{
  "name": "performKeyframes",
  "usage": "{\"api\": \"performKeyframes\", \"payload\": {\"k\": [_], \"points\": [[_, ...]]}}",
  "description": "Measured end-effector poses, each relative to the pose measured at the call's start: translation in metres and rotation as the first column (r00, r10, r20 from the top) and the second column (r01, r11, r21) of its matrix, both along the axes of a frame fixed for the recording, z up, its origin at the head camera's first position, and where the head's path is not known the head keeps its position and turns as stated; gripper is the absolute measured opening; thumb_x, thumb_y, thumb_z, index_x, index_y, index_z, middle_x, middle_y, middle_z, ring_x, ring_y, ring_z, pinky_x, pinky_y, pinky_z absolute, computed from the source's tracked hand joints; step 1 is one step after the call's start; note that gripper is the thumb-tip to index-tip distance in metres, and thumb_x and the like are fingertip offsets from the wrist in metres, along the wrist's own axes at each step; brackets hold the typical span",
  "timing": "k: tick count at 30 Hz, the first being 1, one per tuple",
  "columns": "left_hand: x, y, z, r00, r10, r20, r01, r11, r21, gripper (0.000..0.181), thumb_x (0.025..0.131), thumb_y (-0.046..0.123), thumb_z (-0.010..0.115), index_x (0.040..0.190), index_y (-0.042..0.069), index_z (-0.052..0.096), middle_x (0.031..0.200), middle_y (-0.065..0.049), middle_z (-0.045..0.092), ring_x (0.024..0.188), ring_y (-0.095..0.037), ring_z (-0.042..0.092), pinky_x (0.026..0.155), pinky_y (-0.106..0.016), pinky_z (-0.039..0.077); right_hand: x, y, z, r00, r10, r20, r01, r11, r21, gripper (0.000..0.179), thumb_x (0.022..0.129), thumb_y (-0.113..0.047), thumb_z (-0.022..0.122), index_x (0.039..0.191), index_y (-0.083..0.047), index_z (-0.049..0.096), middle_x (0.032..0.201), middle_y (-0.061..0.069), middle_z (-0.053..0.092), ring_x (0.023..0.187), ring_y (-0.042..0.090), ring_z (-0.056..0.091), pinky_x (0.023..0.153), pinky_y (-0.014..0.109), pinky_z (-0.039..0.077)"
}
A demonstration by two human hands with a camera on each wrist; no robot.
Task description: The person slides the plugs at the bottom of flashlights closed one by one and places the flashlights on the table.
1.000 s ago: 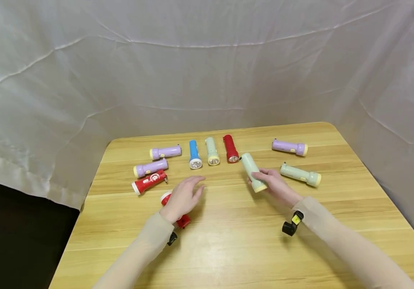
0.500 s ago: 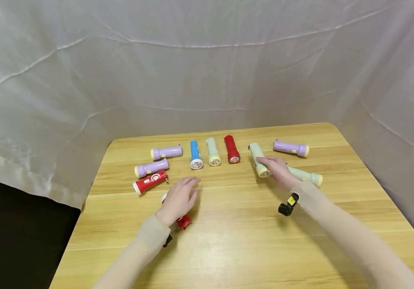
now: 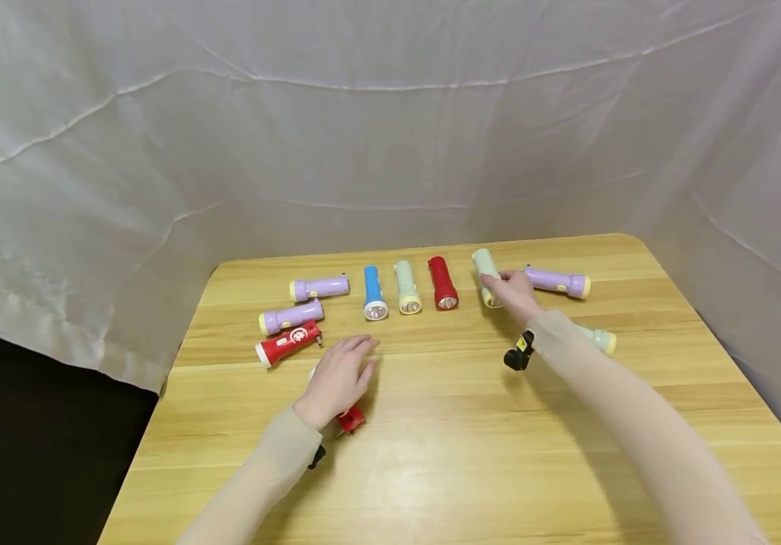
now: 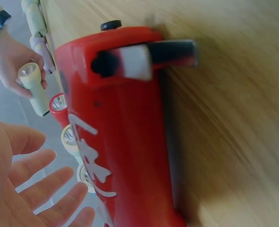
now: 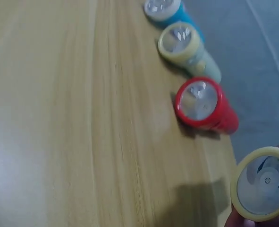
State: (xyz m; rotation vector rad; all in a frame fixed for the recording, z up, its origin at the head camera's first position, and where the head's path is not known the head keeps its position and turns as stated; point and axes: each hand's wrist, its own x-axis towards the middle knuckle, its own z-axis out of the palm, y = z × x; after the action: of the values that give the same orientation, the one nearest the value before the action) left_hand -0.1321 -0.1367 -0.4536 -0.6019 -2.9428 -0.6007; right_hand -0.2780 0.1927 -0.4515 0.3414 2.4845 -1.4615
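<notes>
My right hand (image 3: pixel 516 297) grips a pale green flashlight (image 3: pixel 483 263) near the table's back edge, its cream-rimmed lens facing me. In the right wrist view that lens (image 5: pixel 264 184) shows at the lower right, with a shadow on the wood beside it. To its left lie a dark red flashlight (image 3: pixel 443 283), another pale green flashlight (image 3: pixel 407 288) and a blue flashlight (image 3: pixel 373 293), side by side. My left hand (image 3: pixel 337 377) hovers over a red flashlight (image 4: pixel 125 127), fingers relaxed and holding nothing; in the head view the hand hides most of that flashlight.
Two purple flashlights (image 3: pixel 319 288) and a red flashlight (image 3: pixel 288 344) with a white rim lie at the left. On the right are a purple flashlight (image 3: pixel 557 281) and a pale green one (image 3: pixel 600 339), partly behind my forearm. A grey curtain (image 3: pixel 390 151) hangs behind the wooden table (image 3: pixel 445 454).
My right hand has carried the pale green flashlight away from me to the back edge, turning its lens end toward me beside the dark red one. The left hand has barely moved.
</notes>
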Motion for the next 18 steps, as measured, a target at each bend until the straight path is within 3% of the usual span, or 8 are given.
{"api": "performKeyframes", "payload": {"k": [9, 18], "points": [[0.001, -0.001, 0.001, 1.0, 0.008, -0.002, -0.008, 1.0, 0.006, 0.037, 0.098, 0.016, 0.064, 0.133, 0.006, 0.063, 0.141, -0.017, 0.061, 0.131, -0.037, 0.057, 0.111, -0.056, 0.046, -0.015, -0.01, -0.015, 0.998, -0.04, -0.051, 0.045, 0.993, 0.109, 0.061, 0.099, -0.037, 0.058, 0.14, 0.007, 0.051, 0.135, 0.026, 0.058, 0.119, 0.033, 0.055, 0.104, 0.044, 0.05], [0.0, -0.002, 0.003, 1.0, 0.004, 0.014, -0.005, 1.0, 0.027, 0.037, 0.098, 0.015, 0.064, 0.133, 0.005, 0.063, 0.146, -0.019, 0.056, 0.134, -0.038, 0.055, 0.113, -0.056, 0.044, -0.019, -0.016, -0.024, 0.997, -0.018, -0.075, 0.034, 0.973, 0.228, 0.059, 0.098, -0.039, 0.055, 0.137, 0.004, 0.054, 0.132, 0.025, 0.061, 0.117, 0.035, 0.057, 0.105, 0.048, 0.048]]}}
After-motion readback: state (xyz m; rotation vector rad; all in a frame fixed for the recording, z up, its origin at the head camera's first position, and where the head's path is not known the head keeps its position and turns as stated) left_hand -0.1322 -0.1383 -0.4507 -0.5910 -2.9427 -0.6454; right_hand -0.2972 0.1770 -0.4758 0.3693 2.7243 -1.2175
